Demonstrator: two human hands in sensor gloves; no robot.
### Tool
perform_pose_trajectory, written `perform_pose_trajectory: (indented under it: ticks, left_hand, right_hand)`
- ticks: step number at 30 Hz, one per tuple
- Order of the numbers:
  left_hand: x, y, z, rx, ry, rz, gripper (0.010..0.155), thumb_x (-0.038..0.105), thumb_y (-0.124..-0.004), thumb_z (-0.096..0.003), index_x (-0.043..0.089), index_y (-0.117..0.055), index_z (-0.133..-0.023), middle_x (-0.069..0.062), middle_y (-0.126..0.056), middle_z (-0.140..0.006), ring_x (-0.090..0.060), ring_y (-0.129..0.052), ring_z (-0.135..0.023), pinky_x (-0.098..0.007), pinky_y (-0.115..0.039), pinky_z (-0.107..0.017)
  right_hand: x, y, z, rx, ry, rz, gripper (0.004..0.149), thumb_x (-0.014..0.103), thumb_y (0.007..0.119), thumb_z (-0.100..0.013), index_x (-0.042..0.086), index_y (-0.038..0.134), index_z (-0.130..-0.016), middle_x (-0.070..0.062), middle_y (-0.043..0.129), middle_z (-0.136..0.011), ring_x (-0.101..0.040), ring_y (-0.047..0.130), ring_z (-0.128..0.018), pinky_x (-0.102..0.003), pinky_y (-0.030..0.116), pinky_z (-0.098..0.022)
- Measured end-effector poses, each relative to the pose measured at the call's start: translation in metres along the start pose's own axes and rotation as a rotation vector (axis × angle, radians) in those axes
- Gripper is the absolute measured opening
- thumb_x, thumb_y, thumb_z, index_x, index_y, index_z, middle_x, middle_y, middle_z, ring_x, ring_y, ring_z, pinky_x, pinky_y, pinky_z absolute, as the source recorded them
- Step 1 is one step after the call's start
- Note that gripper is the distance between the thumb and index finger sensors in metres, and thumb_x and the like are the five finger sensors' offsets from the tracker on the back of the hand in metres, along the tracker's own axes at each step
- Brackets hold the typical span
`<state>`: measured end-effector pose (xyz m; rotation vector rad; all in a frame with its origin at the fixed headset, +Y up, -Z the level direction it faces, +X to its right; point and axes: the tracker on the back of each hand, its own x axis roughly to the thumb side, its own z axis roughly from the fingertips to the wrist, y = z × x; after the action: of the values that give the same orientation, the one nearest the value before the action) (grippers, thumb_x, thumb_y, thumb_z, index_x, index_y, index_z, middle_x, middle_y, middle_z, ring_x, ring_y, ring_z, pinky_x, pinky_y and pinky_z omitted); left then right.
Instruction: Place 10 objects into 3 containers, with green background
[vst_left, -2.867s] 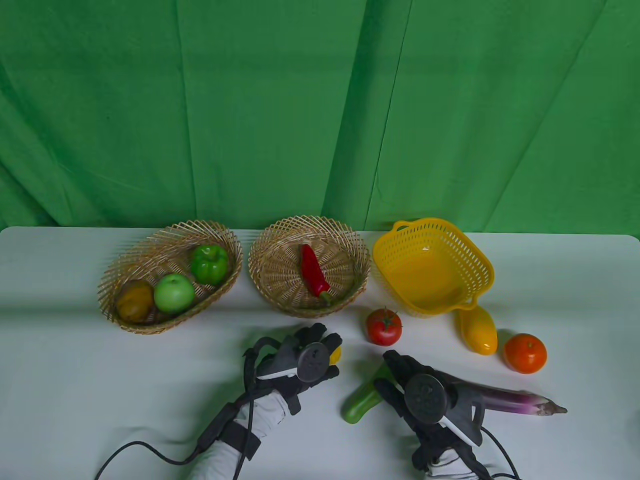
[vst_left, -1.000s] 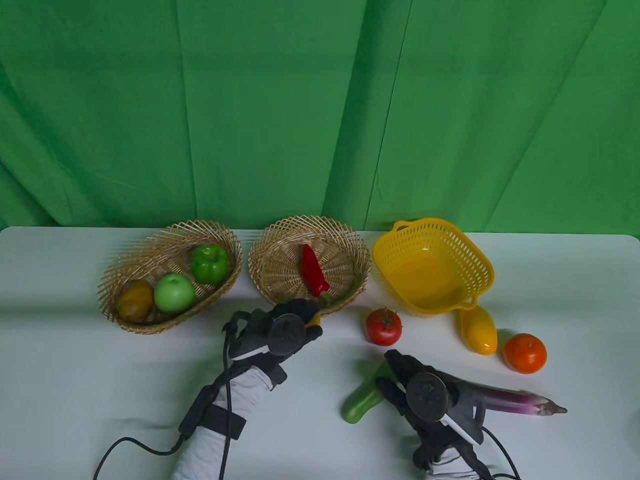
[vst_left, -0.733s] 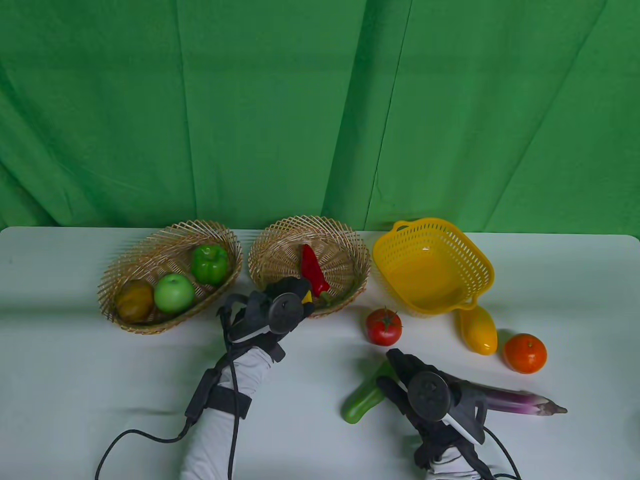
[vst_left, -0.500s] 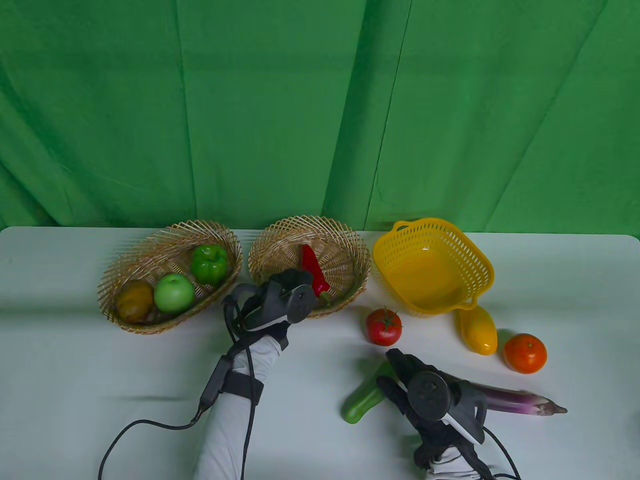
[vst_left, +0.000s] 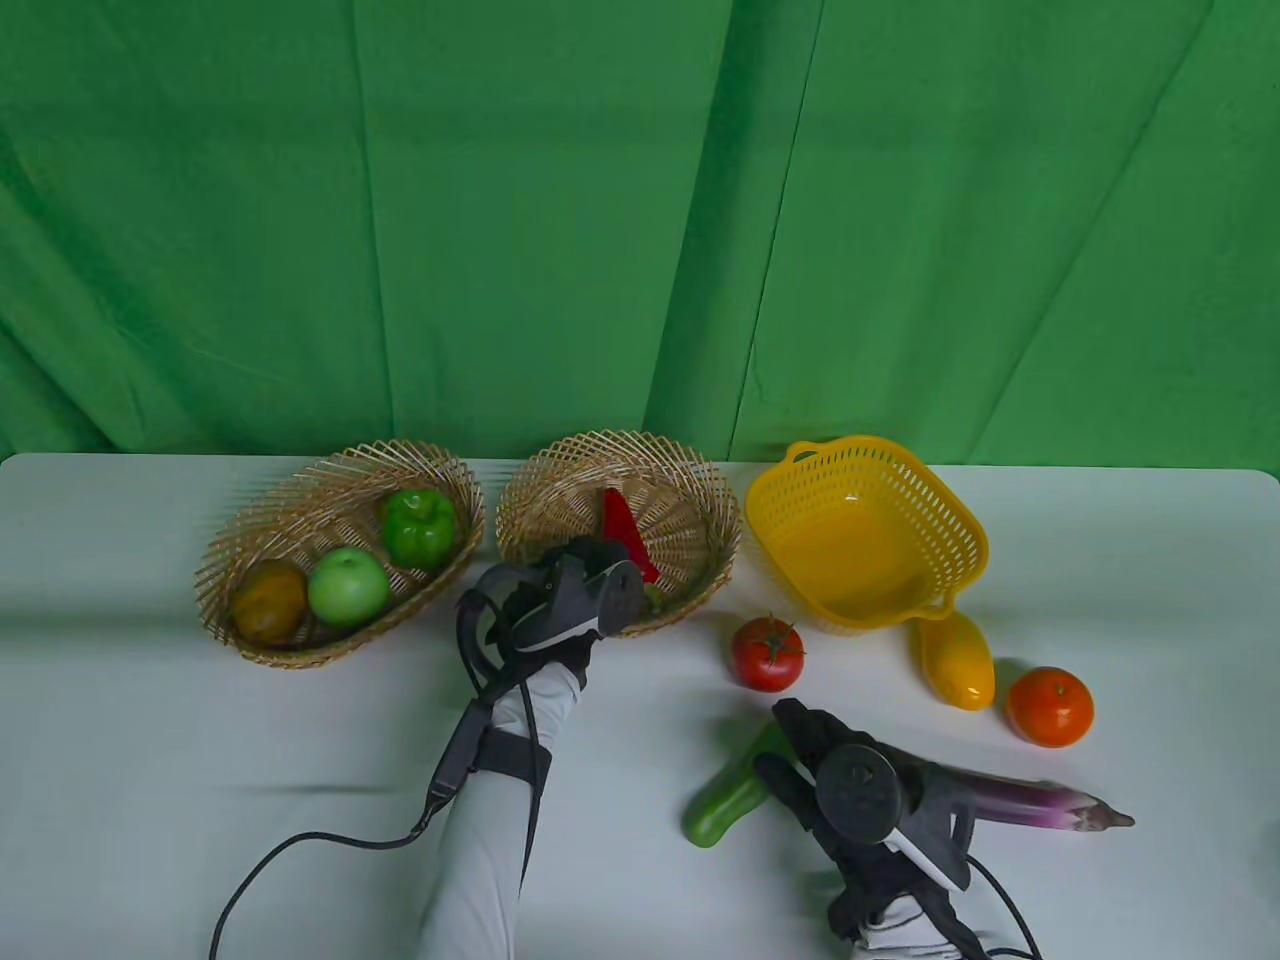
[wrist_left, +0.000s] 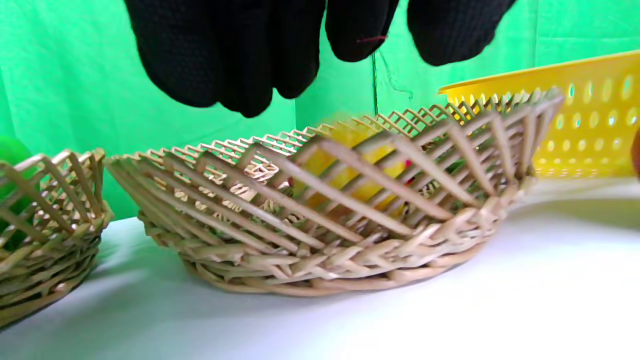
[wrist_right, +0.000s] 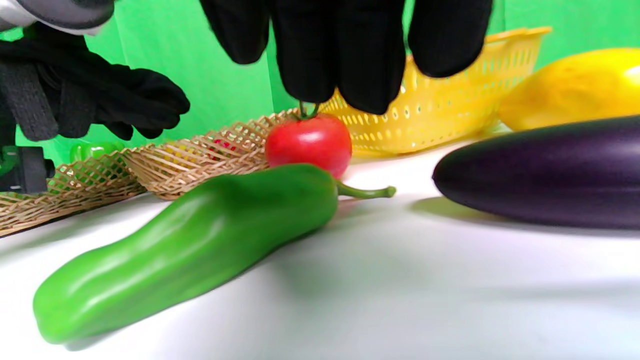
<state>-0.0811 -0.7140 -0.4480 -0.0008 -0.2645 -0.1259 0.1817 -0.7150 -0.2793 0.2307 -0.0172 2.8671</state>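
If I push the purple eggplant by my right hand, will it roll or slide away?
The eggplant looks long, round-sectioned and glossy, so a sideways push would probably roll it. Its shiny skin suggests a grasp could slip; gripping mid-body seems safer. It lies flat on the table, so tipping seems unlikely.

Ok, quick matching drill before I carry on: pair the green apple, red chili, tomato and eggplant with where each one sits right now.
Things:
1. green apple
2. red chili
3. tomato
4. eggplant

Places:
A. bare table in front of the yellow basket
B. table, beside the right hand
C. oval wicker basket
D. round wicker basket

Pairs: 1-C, 2-D, 3-A, 4-B
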Motion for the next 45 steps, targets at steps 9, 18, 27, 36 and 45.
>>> perform_pose_trajectory:
  ticks: [9,18,27,36,45]
  left_hand:
    - [-0.004,0.021,0.022,0.025,-0.042,0.097,0.064,0.057,-0.064,-0.0551,0.029,-0.054,-0.112,-0.013,-0.07,-0.113,-0.036,-0.083,-0.098,-0.052,-0.076,-0.064]
    - [-0.015,0.031,0.061,0.068,-0.101,0.206,0.065,0.057,-0.063,-0.0555,0.028,-0.053,-0.112,-0.014,-0.069,-0.113,-0.037,-0.082,-0.098,-0.052,-0.076,-0.063]
    - [-0.044,0.02,0.102,0.136,-0.072,0.309,0.065,0.057,-0.063,-0.0555,0.028,-0.054,-0.112,-0.014,-0.07,-0.113,-0.037,-0.083,-0.098,-0.052,-0.076,-0.063]
    - [-0.066,0.002,0.147,0.183,-0.038,0.29,0.064,0.057,-0.063,-0.0555,0.028,-0.056,-0.112,-0.013,-0.07,-0.113,-0.037,-0.083,-0.097,-0.052,-0.076,-0.063]
    - [-0.082,-0.012,0.19,0.161,-0.018,0.212,0.063,0.057,-0.063,-0.0555,0.028,-0.056,-0.111,-0.014,-0.071,-0.112,-0.037,-0.084,-0.096,-0.052,-0.076,-0.063]
  right_hand:
    - [0.002,0.003,0.001,0.015,-0.007,0.004,0.07,0.066,0.053,-0.054,0.027,0.054,-0.112,-0.013,0.072,-0.111,-0.044,0.076,-0.094,-0.064,0.06,-0.072]
    - [0.004,0.006,0.001,0.024,-0.014,0.008,0.07,0.066,0.053,-0.054,0.028,0.054,-0.112,-0.013,0.072,-0.111,-0.044,0.077,-0.094,-0.064,0.06,-0.072]
    - [0.005,0.007,0.001,0.031,-0.014,0.012,0.07,0.066,0.053,-0.054,0.027,0.054,-0.112,-0.013,0.072,-0.111,-0.044,0.077,-0.093,-0.064,0.06,-0.072]
    - [0.006,0.008,0.001,0.035,-0.019,0.012,0.07,0.066,0.053,-0.054,0.027,0.054,-0.112,-0.013,0.072,-0.111,-0.044,0.076,-0.094,-0.064,0.06,-0.072]
    - [0.007,0.008,0.002,0.033,-0.024,0.023,0.07,0.066,0.053,-0.054,0.027,0.054,-0.112,-0.013,0.072,-0.111,-0.044,0.077,-0.094,-0.064,0.06,-0.072]
